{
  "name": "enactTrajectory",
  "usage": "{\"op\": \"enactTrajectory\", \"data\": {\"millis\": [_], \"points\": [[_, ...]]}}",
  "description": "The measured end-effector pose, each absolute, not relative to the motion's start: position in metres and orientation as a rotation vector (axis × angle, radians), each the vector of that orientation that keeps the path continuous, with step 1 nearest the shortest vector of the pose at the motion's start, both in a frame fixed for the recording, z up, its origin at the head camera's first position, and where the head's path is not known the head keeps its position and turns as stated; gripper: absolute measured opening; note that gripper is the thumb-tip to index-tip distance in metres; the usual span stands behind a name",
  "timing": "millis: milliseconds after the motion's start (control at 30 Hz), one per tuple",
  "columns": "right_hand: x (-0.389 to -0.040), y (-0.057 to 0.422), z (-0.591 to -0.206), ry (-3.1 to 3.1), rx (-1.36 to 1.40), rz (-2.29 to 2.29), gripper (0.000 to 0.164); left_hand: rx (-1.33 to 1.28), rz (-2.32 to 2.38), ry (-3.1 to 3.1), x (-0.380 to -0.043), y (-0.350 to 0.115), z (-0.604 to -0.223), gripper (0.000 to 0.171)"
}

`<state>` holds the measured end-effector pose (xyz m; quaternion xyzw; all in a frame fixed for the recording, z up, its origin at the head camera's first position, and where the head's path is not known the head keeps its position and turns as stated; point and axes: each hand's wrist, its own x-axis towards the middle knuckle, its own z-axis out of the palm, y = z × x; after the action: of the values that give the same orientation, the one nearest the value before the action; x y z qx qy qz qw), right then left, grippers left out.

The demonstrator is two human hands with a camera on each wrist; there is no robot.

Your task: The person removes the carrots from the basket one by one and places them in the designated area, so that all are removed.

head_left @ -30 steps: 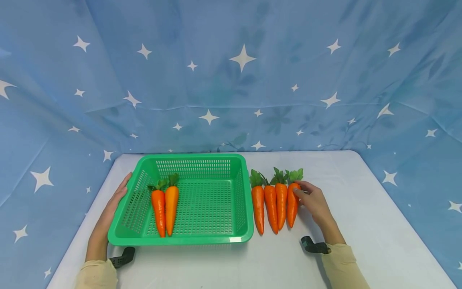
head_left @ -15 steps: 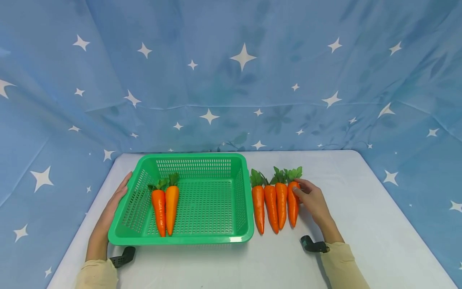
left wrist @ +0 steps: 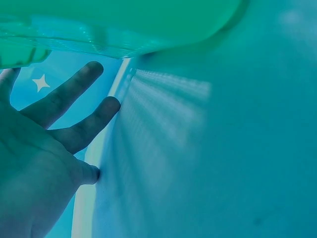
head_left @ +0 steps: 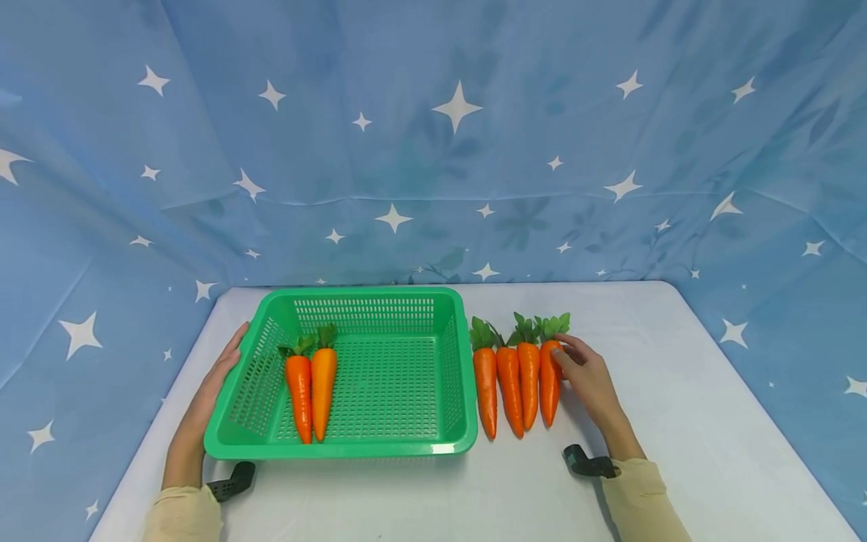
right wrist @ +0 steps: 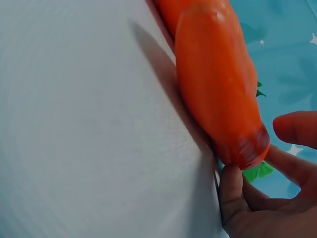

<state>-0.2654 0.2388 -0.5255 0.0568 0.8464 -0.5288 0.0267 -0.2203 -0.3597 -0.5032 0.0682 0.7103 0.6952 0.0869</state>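
Observation:
Along the left wall of the green plastic basket [head_left: 369, 452] rests my left hand [head_left: 211, 384], fingers extended. In the left wrist view that hand [left wrist: 44, 158] shows its fingers spread beneath the basket's overhanging side [left wrist: 148, 25]. My right hand [head_left: 591, 376] is at the leafy end of the rightmost carrot [head_left: 550, 391], which lies on the table. Up close in the right wrist view, its fingertips touch the blunt end of the carrot [right wrist: 213, 74], while the thumb [right wrist: 297, 129] stands a little apart from it. Inside the basket lie an orange-red carrot [head_left: 299, 391] and a yellower carrot [head_left: 323, 391].
Between the basket and my right hand, more carrots lie side by side: one nearest the basket [head_left: 485, 384], a second [head_left: 509, 388] and a third [head_left: 529, 384], leaves toward the back. The white table [head_left: 691, 421] meets a blue star-patterned curtain [head_left: 433, 173] behind.
The rightmost carrot's tip has shifted slightly to the right, and my right hand stays at its upper end. My left hand and the basket have kept their places.

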Motion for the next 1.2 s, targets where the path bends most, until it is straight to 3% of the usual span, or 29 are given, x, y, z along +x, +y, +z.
{"op": "enactTrajectory", "data": {"millis": [733, 1200], "points": [[-0.2595, 0.2466, -0.5291, 2.590, 0.541, -1.923, 0.051, 0.195, 2.093, 2.106, -0.2219, -0.3580, -0.5034, 0.070], [-0.2617, 0.2446, -0.5205, 2.546, 0.608, -1.999, 0.052, 0.198, 2.089, 2.093, -0.2206, -0.3603, -0.5030, 0.070]]}}
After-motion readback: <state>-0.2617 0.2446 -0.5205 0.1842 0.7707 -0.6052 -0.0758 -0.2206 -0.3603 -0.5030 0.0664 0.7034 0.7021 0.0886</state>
